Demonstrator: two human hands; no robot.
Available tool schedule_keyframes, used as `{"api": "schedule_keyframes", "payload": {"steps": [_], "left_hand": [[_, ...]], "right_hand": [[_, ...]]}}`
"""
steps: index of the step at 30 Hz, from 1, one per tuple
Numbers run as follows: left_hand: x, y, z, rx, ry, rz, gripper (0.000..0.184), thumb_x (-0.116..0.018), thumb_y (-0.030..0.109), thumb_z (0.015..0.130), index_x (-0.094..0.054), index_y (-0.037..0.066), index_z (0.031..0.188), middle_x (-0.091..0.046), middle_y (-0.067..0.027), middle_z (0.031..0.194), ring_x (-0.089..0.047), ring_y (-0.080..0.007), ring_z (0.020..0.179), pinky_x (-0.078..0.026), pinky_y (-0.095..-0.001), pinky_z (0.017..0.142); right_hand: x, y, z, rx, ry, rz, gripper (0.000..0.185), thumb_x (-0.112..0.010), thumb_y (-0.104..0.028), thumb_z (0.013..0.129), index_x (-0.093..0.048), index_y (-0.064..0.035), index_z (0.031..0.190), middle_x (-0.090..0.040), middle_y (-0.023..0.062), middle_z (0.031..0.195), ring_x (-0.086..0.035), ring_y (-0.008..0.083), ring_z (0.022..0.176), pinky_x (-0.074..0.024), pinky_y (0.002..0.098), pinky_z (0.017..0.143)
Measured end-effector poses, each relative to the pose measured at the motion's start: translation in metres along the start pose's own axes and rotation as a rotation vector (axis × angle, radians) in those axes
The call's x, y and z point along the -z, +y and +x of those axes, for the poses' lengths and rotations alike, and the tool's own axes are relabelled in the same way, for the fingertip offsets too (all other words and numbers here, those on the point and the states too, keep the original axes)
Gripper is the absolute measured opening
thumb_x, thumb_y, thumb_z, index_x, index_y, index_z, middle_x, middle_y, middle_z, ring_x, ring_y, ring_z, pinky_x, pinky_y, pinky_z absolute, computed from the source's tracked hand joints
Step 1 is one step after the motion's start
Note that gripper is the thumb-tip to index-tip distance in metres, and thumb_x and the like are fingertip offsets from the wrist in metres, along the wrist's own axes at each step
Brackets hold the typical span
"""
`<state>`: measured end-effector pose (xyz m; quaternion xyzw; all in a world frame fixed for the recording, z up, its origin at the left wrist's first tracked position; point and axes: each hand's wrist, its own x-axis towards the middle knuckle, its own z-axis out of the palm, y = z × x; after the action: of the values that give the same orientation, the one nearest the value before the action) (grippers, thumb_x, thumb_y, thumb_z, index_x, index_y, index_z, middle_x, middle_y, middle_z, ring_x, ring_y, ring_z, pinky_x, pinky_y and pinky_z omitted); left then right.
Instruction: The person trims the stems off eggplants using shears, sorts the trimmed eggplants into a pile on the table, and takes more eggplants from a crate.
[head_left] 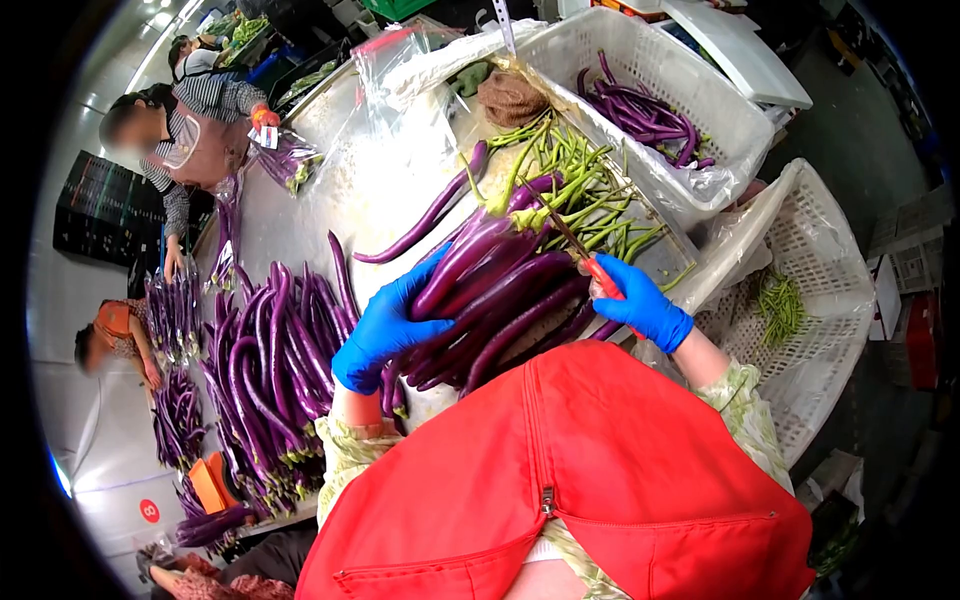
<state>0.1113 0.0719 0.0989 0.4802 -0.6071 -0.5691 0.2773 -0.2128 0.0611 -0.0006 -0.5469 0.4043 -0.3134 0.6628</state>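
Note:
My left hand [397, 325], in a blue glove, is wrapped round the side of a bunch of long purple eggplants [490, 290]. Their green stem ends point up and to the right. My right hand [637, 303], also gloved in blue, is closed on the red handle of a knife [563, 226]. The knife's dark blade slants up and left, close beside the stem ends. Cut green stems [590, 180] lie piled just beyond the blade on the metal table [322, 208]. One loose eggplant [425, 220] lies above my left hand.
A large heap of eggplants [265, 360] covers the table's left. A white crate [735, 180] with eggplants stands at the upper right; a plastic-lined basket [830, 350] with green trimmings is at the right. Co-workers [190, 140] stand along the left side, one holding bagged eggplants [285, 162].

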Motion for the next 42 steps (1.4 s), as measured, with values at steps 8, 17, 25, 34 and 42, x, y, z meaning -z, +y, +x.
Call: {"api": "schedule_keyframes", "payload": {"steps": [8, 17, 25, 34, 42], "left_hand": [[0.005, -0.011, -0.002, -0.257, 0.21, 0.761, 0.08, -0.069, 0.01, 0.068, -0.032, 0.012, 0.139, -0.058, -0.0146, 0.103, -0.058, -0.0298, 0.087, -0.046, -0.0352, 0.076], [-0.019, -0.011, -0.004, -0.329, 0.116, 1.017, 0.078, -0.067, 0.018, 0.071, -0.029, 0.011, 0.139, -0.057, -0.0123, 0.084, -0.058, -0.0269, 0.068, -0.046, -0.0363, 0.06], [-0.011, -0.012, -0.012, -0.339, 0.119, 0.924, 0.082, -0.069, 0.02, 0.07, -0.026, 0.009, 0.14, -0.058, -0.0177, 0.093, -0.059, -0.0339, 0.081, -0.047, -0.0412, 0.068], [0.055, 0.025, -0.052, -0.634, 1.322, 0.216, 0.052, -0.068, 0.006, 0.074, -0.049, 0.004, 0.122, -0.059, -0.0094, 0.094, -0.06, -0.0213, 0.082, -0.051, -0.0302, 0.072], [0.195, -0.015, -0.158, -1.054, 2.176, -0.909, 0.053, -0.069, 0.033, 0.076, -0.045, 0.004, 0.113, -0.056, -0.0098, 0.104, -0.053, -0.0222, 0.092, -0.044, -0.0358, 0.082]], "right_hand": [[0.003, -0.009, -0.018, 0.016, 0.042, -0.02, 0.052, -0.056, -0.001, 0.076, -0.042, 0.0005, 0.127, -0.046, -0.0008, 0.086, -0.043, 0.0056, 0.078, -0.0388, 0.0201, 0.073], [0.002, -0.008, -0.004, 0.017, 0.001, -0.257, 0.062, -0.061, -0.006, 0.074, -0.038, 0.0017, 0.131, -0.051, 0.0113, 0.124, -0.049, 0.0154, 0.113, -0.0394, 0.027, 0.093], [-0.009, 0.004, 0.0, 0.08, 0.114, -0.231, 0.055, -0.06, -0.006, 0.078, -0.041, 0.0035, 0.129, -0.054, 0.0129, 0.12, -0.052, 0.0175, 0.108, -0.0407, 0.0297, 0.091], [0.009, 0.013, 0.005, 0.062, 0.272, 0.156, 0.056, -0.054, -0.002, 0.076, -0.038, -0.0003, 0.129, -0.05, 0.0032, 0.075, -0.045, 0.0084, 0.051, -0.0373, 0.0206, 0.045], [-0.011, 0.006, 0.011, -0.002, 0.194, 0.126, 0.056, -0.056, -0.004, 0.076, -0.038, 0.0, 0.129, -0.05, 0.0041, 0.074, -0.048, 0.0106, 0.057, -0.0403, 0.0219, 0.051]]}}
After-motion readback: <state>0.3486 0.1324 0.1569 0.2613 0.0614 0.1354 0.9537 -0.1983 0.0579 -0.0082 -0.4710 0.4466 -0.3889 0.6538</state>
